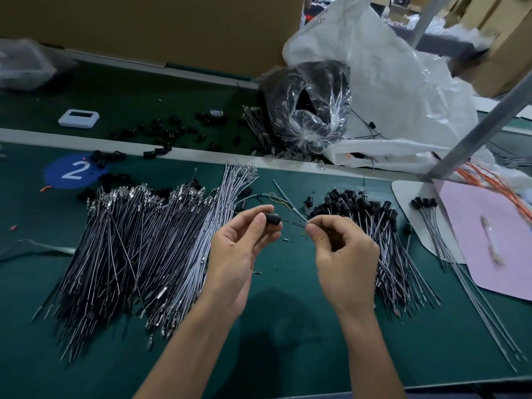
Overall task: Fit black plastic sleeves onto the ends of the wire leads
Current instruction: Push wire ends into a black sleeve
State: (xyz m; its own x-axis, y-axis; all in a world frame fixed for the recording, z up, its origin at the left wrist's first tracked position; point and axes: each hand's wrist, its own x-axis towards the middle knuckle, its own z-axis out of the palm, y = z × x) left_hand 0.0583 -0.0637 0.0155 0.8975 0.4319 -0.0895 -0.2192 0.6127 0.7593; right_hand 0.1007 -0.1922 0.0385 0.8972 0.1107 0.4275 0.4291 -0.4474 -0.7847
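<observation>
My left hand (239,249) pinches a black plastic sleeve (273,219) between thumb and fingers above the green mat. My right hand (342,249) pinches thin wire leads (296,224) whose ends run leftward to the sleeve's mouth. A big fan of bare black and grey wire leads (138,246) lies to the left of my hands. To the right lies a pile of leads with black sleeves fitted (374,223). Loose black sleeves (169,133) are scattered on the far belt.
A clear bag of black parts (311,110) and a large white plastic sack (388,82) sit at the back. A slanted metal post (483,125), a pink sheet (489,240), orange wires (489,180) and a small white device (78,118) are also in view.
</observation>
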